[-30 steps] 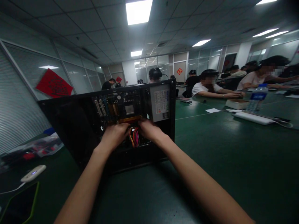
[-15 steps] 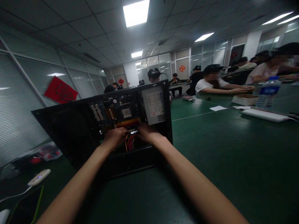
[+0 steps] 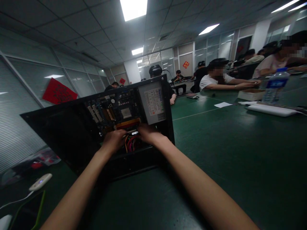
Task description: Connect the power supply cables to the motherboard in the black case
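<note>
An open black computer case (image 3: 59, 131) stands on the green table (image 3: 240, 153) in front of me. Inside it I see a motherboard (image 3: 115, 111) and a grey power supply (image 3: 153, 102) at its right end. Both my hands are inside the case, below the motherboard. My left hand (image 3: 114, 139) is curled with fingers closed, beside a bundle of coloured cables (image 3: 130, 143). My right hand (image 3: 147, 132) is closed too, its fingertips at a small pale connector (image 3: 134, 133) above the cables. What each hand grips is partly hidden.
A white device with a blue light (image 3: 40, 182) and a cord lie at the left. A water bottle (image 3: 274, 86), a white keyboard-like bar (image 3: 271, 110), a box (image 3: 250, 94) and paper (image 3: 223, 104) sit at the right, where several people are seated.
The view has tilted and shifted, so the case appears further left and lower. Both hands stay inside the case by the cables and have shifted slightly left.
</note>
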The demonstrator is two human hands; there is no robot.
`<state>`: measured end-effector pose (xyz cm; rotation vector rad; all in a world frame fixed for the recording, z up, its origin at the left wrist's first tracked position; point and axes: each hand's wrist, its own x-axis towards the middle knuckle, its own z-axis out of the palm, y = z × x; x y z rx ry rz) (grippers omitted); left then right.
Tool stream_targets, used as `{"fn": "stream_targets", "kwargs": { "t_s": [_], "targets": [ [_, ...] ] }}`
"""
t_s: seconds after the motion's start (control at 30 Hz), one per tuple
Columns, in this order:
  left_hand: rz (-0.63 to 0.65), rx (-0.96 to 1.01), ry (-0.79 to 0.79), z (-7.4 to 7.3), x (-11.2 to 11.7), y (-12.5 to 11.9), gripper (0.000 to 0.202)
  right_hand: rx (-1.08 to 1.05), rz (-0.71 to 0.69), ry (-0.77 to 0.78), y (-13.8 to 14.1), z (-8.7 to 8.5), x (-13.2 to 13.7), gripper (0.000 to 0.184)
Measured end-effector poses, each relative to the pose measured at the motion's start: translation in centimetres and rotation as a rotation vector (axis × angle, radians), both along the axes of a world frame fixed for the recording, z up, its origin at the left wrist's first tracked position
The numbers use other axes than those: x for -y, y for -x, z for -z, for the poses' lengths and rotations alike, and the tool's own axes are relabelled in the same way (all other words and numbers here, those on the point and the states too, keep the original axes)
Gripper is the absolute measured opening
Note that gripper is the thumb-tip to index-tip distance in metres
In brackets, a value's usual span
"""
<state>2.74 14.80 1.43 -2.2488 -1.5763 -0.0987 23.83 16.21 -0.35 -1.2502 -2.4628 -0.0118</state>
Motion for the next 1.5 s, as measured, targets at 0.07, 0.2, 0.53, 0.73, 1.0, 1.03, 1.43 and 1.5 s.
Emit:
{"fn": "stream_targets", "kwargs": {
  "t_s": [0.07,0.2,0.53,0.73,1.0,1.03,1.43,1.5],
  "targets": [
    [0.009,0.0,0.004,0.0,0.0,0.0,0.036,0.008,-0.001,-0.005,0.0,0.0,0.0,0.031],
    [-0.003,-0.012,0.0,0.0,0.0,-0.3,0.035,-0.008,-0.002,-0.016,-0.1,0.0,0.2,0.03],
    [-0.023,-0.027,-0.017,0.6,-0.7,-0.1,0.033,0.044,-0.029,-0.043,0.6,0.9,-0.8,0.032],
    [-0.004,-0.028,-0.008,0.7,-0.7,0.2,0.035,0.089,-0.032,-0.073,0.9,0.3,-0.1,0.033],
    [0.003,0.007,-0.016,0.9,-0.8,0.4,0.034,0.26,-0.135,-0.204,1.7,-0.3,-2.1,0.035],
    [0.003,0.009,-0.016,0.9,-0.7,0.4,0.033,0.28,-0.135,-0.209,1.9,-0.3,-2.2,0.035],
    [0.01,-0.008,-0.026,1.1,-0.7,0.4,0.034,0.478,-0.193,-0.372,2.4,0.1,-2.6,0.034],
    [0.007,-0.019,-0.03,1.1,-0.8,0.4,0.033,0.473,-0.176,-0.381,2.6,0.3,-2.7,0.035]
  ]
}}
